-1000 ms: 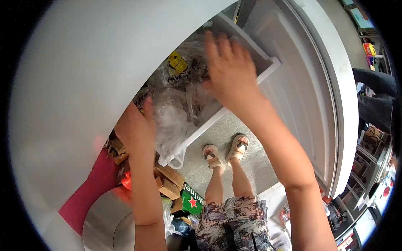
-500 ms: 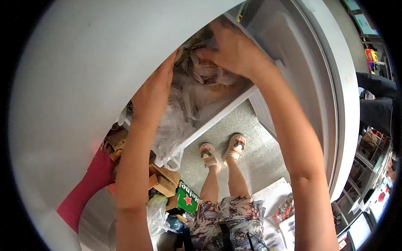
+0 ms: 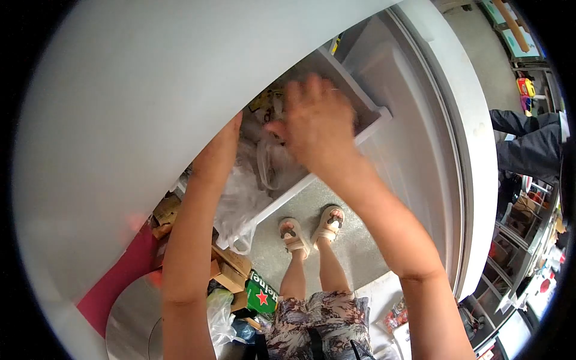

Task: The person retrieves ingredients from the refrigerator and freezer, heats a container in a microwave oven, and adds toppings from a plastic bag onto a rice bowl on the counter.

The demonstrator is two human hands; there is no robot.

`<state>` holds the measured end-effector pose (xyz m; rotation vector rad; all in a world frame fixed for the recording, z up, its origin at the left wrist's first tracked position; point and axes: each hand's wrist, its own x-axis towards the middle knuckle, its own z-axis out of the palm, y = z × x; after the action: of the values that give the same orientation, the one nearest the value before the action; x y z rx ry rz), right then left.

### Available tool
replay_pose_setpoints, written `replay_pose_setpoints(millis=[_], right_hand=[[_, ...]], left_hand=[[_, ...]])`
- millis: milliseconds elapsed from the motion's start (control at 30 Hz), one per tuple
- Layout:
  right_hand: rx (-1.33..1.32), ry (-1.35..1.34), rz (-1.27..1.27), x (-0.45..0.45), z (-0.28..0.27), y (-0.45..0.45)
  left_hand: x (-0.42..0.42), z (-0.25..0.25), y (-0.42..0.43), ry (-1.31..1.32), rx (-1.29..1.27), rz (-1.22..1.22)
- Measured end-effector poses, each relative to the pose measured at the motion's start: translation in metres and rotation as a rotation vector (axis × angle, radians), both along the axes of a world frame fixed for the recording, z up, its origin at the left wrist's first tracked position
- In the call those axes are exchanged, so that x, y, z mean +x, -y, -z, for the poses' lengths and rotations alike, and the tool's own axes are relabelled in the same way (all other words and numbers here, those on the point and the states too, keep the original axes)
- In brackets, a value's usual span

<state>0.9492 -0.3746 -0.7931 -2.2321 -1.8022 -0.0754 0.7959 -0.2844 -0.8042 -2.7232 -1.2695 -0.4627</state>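
Note:
A white drawer (image 3: 282,201) is pulled out of what looks like a fridge or freezer. My right hand (image 3: 318,120) is over its contents, slightly blurred, with fingers stretched and thumb apart; no held thing shows in it. Clear plastic bags (image 3: 243,189) fill the near part of the drawer, and one handle hangs over its front edge. Beyond my right thumb lies a yellow-and-dark patterned package (image 3: 264,103), partly covered. My left hand (image 3: 223,144) reaches in at the drawer's left side. Its fingers are hidden behind the large white panel (image 3: 132,108).
An open white door (image 3: 429,180) stands at the right. Cardboard boxes (image 3: 231,273), a green Heineken carton (image 3: 261,293) and a plastic bag (image 3: 221,315) sit on the floor at the left. A person in dark trousers (image 3: 531,144) and shelves (image 3: 519,231) are farther right.
My right hand has come back from the drawer's far end toward its middle, fingers now stretched. The drawer's far right corner has come into view. My left hand stays near the panel's edge.

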Motion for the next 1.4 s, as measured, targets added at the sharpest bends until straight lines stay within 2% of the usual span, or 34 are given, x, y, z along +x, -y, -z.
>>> replay_pose_setpoints(millis=[67, 133, 267, 333, 433, 567, 633, 700, 767, 800, 833, 900, 1000, 1033, 1100, 1167, 1233, 1267, 1300, 1333, 1400], right_hand=[[0.047, -0.016, 0.026, -0.014, 0.008, -0.01], [-0.222, -0.182, -0.193, -0.018, 0.019, -0.015], [-0.393, -0.33, -0.202, 0.001, -0.017, 0.033], [-0.064, -0.15, -0.267, 0.004, -0.024, 0.048], [-0.184, -0.196, -0.275, 0.001, -0.034, 0.046], [-0.211, -0.179, -0.22, -0.001, -0.034, 0.028], [0.017, -0.287, -0.163, 0.003, -0.026, -0.005], [0.114, -0.678, -0.036, 0.013, 0.018, -0.064], [-0.247, -0.426, 0.1, -0.008, 0.045, -0.107], [-0.352, -0.337, 0.202, -0.039, 0.03, -0.104], [-0.445, -0.212, 0.114, -0.061, 0.024, -0.1], [-0.59, -0.208, -0.046, -0.068, -0.001, -0.074], [-0.641, -0.2, -0.11, -0.061, -0.008, -0.059], [-0.641, -0.206, -0.108, -0.065, 0.002, -0.059], [-0.376, -0.25, 0.089, -0.077, 0.032, -0.066], [-0.313, -0.185, 0.013, -0.04, 0.025, -0.051], [-0.305, -0.441, 0.097, 0.009, 0.021, -0.053], [-0.297, -0.701, 0.14, 0.027, 0.015, -0.051], [-0.28, -0.569, 0.096, 0.031, 0.013, -0.046], [-0.28, -0.568, 0.085, 0.023, 0.011, -0.044], [-0.111, -0.332, 0.182, 0.002, 0.008, -0.035]], left_hand=[[-0.002, 0.001, 0.001, -0.032, 0.048, 0.006], [-0.007, 0.002, 0.002, 0.082, -0.013, 0.054], [-0.036, -0.003, 0.024, 0.051, -0.086, 0.023], [-0.062, -0.001, 0.039, 0.097, -0.141, -0.085], [-0.088, -0.008, 0.045, 0.011, -0.069, -0.201], [-0.071, -0.008, 0.039, 0.03, 0.002, -0.146], [-0.065, -0.005, 0.035, 0.031, 0.012, -0.214], [-0.064, -0.004, 0.034, 0.061, 0.015, -0.199], [-0.059, -0.005, 0.031, 0.092, 0.019, -0.171], [-0.058, -0.007, 0.031, 0.093, 0.013, -0.165], [-0.058, -0.01, 0.033, 0.092, 0.004, -0.161], [-0.057, -0.012, 0.033, 0.066, 0.044, -0.137], [-0.053, -0.011, 0.034, 0.053, 0.112, -0.133], [-0.053, -0.01, 0.035, 0.059, 0.135, -0.143], [-0.054, -0.007, 0.034, 0.075, 0.152, -0.124], [-0.055, -0.003, 0.032, 0.086, 0.174, -0.118], [-0.053, 0.002, 0.028, 0.102, 0.183, -0.127], [-0.054, 0.004, 0.027, 0.097, 0.187, -0.141], [-0.054, 0.006, 0.025, 0.092, 0.165, -0.129], [-0.054, 0.007, 0.025, 0.088, 0.143, -0.116], [-0.051, -0.001, 0.031, 0.143, 0.083, -0.126]])
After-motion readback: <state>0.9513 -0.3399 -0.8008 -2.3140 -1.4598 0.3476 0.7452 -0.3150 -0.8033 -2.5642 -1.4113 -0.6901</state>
